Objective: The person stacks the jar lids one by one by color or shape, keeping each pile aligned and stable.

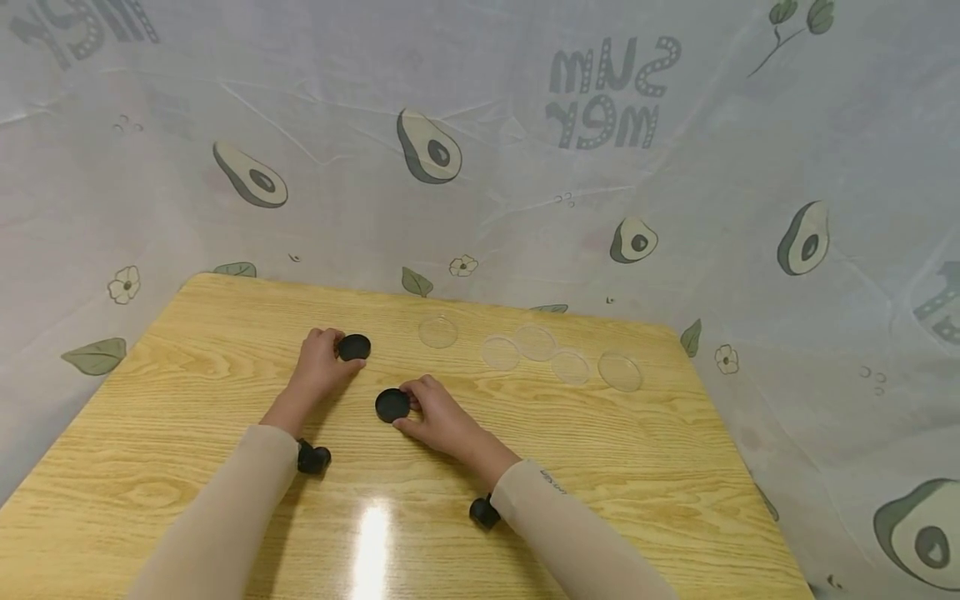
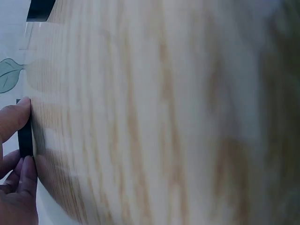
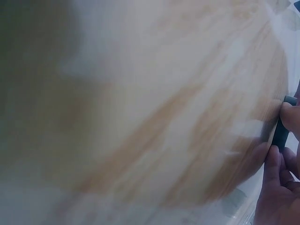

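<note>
Two shallow round black lids lie on the wooden table. With thumb and fingers, my left hand [image 1: 321, 365] grips the far left lid [image 1: 355, 347] by its rim. The left wrist view shows that lid [image 2: 26, 136] edge-on between thumb and fingertips. A little nearer and to the right, my right hand [image 1: 438, 415] holds the other black lid [image 1: 392, 406] from its right side. In the right wrist view this lid [image 3: 281, 127] is pinched at the edge, close to the tabletop. The two lids are apart.
Several clear round discs lie toward the table's back: one disc [image 1: 438, 332] alone, others such as a disc [image 1: 500, 353] and the rightmost disc [image 1: 620, 371] further right. A printed curtain [image 1: 517, 225] hangs behind the wooden table [image 1: 600, 500]. Small black cameras sit at both wrists.
</note>
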The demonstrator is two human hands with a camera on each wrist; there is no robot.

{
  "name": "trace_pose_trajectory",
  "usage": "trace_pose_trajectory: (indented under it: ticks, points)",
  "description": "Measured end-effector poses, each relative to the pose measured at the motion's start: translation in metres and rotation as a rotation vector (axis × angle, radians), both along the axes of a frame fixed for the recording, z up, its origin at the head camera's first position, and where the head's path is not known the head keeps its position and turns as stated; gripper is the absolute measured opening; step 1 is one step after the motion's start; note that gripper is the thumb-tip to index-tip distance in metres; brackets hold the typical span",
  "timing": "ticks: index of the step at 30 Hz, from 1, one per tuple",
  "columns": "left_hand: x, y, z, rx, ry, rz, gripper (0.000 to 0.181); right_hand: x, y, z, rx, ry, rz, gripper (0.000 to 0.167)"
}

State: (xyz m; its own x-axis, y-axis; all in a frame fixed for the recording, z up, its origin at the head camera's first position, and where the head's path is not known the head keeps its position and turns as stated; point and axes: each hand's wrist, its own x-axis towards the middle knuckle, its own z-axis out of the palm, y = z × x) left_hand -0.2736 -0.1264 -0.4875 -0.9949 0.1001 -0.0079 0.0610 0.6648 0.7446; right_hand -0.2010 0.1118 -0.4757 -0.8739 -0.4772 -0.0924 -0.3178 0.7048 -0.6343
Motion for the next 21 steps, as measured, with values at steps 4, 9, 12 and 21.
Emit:
trace_pose_trajectory:
  ticks: [4, 9, 12, 21]
  points:
    - [0.0001, 0.0004, 0.0007, -0.007, 0.001, -0.001, 0.063, 0.0006, -0.0003, 0.0009, -0.006, -0.005, -0.004, 0.053]
    - [-0.0005, 0.0017, 0.0009, -0.001, -0.001, 0.008, 0.063, 0.0006, 0.0001, 0.0005, -0.004, 0.000, -0.005, 0.053]
    - [-0.0007, 0.0023, 0.0003, 0.004, -0.006, 0.010, 0.064, 0.0007, 0.0007, 0.0002, -0.003, 0.006, -0.007, 0.054]
    - [0.0016, 0.0011, 0.0010, -0.017, 0.020, 0.006, 0.062, 0.0011, 0.0011, 0.0005, 0.001, 0.013, 0.001, 0.054]
